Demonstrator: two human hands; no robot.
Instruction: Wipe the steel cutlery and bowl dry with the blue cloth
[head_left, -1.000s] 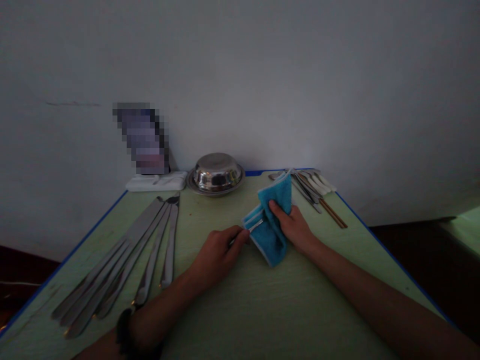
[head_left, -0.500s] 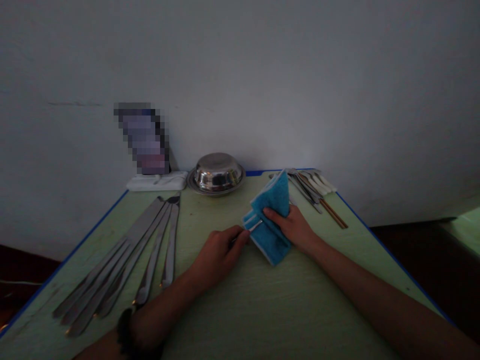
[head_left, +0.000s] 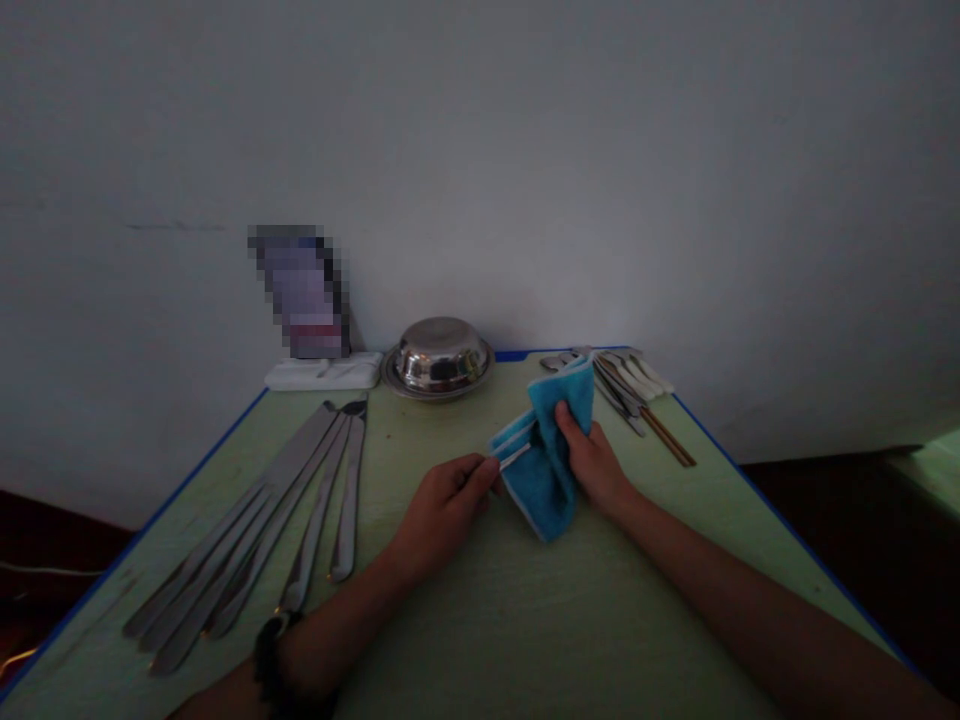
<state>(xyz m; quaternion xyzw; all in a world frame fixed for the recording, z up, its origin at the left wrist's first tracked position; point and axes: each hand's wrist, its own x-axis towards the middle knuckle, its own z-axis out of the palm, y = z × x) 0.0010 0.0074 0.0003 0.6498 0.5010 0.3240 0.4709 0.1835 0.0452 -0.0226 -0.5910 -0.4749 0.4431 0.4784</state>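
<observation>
Above the middle of the table, my left hand [head_left: 444, 508] pinches a thin, pale, stick-like utensil [head_left: 516, 456] between thumb and fingers. Its kind cannot be made out, since only a short length shows. A folded blue cloth [head_left: 547, 500] with pale edging lies against that utensil. My right hand [head_left: 596, 468] grips the upper part of the cloth, thumb on the near side and the other fingers hidden behind it. The lower part of the cloth hangs loose.
Long metal utensils [head_left: 247, 540] lie fanned out at the left. An upturned steel bowl [head_left: 441, 350] rests on a plate at the back, beside a phone [head_left: 311, 300] on a white base [head_left: 322, 375]. Spoons, forks and wooden chopsticks [head_left: 669, 438] lie back right.
My right hand has slid up and to the right with the cloth, away from my left hand. More of the pale utensil shows. The view has shifted slightly.
</observation>
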